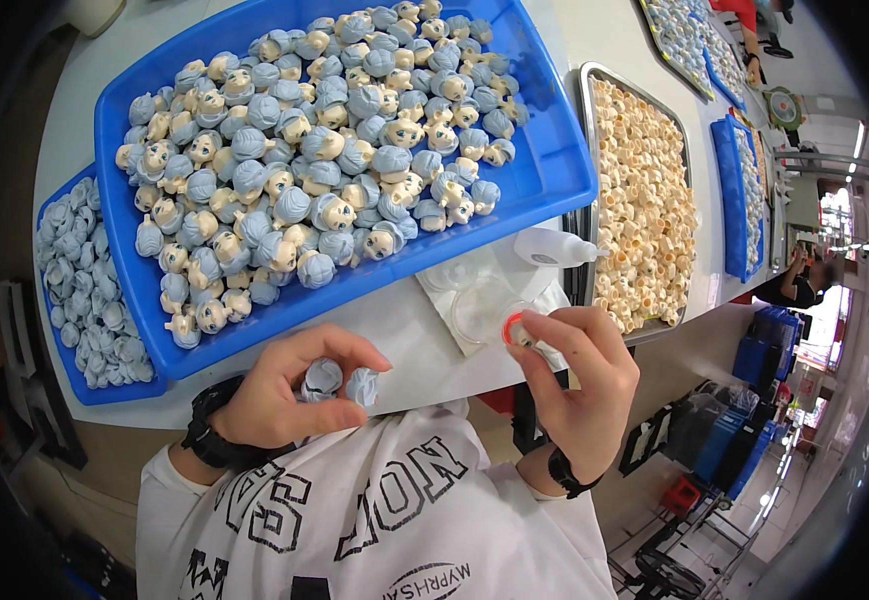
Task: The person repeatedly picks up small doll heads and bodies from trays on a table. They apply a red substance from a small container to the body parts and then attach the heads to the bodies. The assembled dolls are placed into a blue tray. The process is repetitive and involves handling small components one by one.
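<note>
My left hand (290, 390) is curled around two blue-grey doll hair pieces (323, 378), held between thumb and fingers above the table's near edge. My right hand (585, 375) pinches a small round piece with an orange-red rim (512, 328); its middle looks pale, and the fingertips hide part of it. Just beyond the right fingers, a clear round dish (482, 308) sits on a pale sheet. Beside the dish lies a white squeeze bottle (553, 247), its nozzle pointing right. A big blue tray (555, 170) in front of me holds many doll heads with blue-grey hair.
At the left, a smaller blue bin (105, 394) holds loose blue-grey hair pieces. A metal tray (587, 95) of beige doll parts stands right of the big tray. Further right are another blue tray (734, 215) and a co-worker's arm (750, 45). Blue crates (720, 440) stand beyond the table.
</note>
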`<state>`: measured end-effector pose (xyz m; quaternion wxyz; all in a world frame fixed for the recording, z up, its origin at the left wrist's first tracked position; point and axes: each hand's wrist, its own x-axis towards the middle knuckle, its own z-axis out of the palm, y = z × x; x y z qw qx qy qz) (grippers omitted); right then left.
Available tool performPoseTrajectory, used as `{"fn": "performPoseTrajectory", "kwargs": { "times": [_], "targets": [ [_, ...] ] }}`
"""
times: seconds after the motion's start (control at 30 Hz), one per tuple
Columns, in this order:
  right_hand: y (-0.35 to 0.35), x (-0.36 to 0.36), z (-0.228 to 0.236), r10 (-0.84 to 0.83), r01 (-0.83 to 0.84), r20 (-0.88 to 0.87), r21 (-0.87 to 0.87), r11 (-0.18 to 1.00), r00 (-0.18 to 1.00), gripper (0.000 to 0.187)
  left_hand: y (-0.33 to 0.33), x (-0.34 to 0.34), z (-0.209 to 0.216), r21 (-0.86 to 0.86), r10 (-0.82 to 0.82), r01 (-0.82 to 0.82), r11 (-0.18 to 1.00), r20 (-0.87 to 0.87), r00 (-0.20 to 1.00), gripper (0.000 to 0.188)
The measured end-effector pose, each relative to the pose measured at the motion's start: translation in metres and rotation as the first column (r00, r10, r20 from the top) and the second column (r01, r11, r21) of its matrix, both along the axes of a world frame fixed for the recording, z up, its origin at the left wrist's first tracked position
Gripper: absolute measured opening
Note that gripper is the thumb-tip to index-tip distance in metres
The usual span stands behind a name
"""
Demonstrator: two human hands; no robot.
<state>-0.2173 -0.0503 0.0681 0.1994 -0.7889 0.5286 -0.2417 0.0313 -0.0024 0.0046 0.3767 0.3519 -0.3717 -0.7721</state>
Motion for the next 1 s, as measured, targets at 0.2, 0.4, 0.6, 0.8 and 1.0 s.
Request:
{"fn": "performPoseTrajectory", "kwargs": {
  "times": [0.2, 0.4, 0.6, 0.8, 1.0],
  "targets": [
    [0.007, -0.002, 0.003, -0.058, 0.057, -0.035, -0.022, 0.998, 0.998, 0.026, -0.002, 0.0, 0.002, 0.084, 0.029, -0.025, 0.996, -0.045, 0.999, 0.035],
    [0.012, -0.007, -0.006, -0.105, 0.106, 0.04, -0.022, 0.994, 0.994, 0.026, -0.006, -0.009, 0.008, 0.001, 0.045, -0.045, 0.999, -0.019, 0.999, 0.035],
    [0.027, 0.0, -0.004, -0.033, 0.048, 0.295, -0.044, 0.998, 0.955, 0.031, -0.01, -0.011, 0.006, -0.187, 0.014, -0.009, 0.982, 0.025, 1.0, 0.036],
    [0.03, 0.025, -0.014, 0.249, -0.239, 0.549, -0.091, 0.967, 0.797, 0.039, -0.009, -0.019, 0.013, -0.134, -0.01, 0.016, 0.991, 0.047, 0.999, 0.037],
    [0.03, 0.028, -0.018, 0.248, -0.261, 0.477, -0.04, 0.965, 0.843, 0.037, -0.007, -0.021, 0.008, -0.207, 0.004, 0.001, 0.978, 0.022, 1.0, 0.036]
  ]
}}
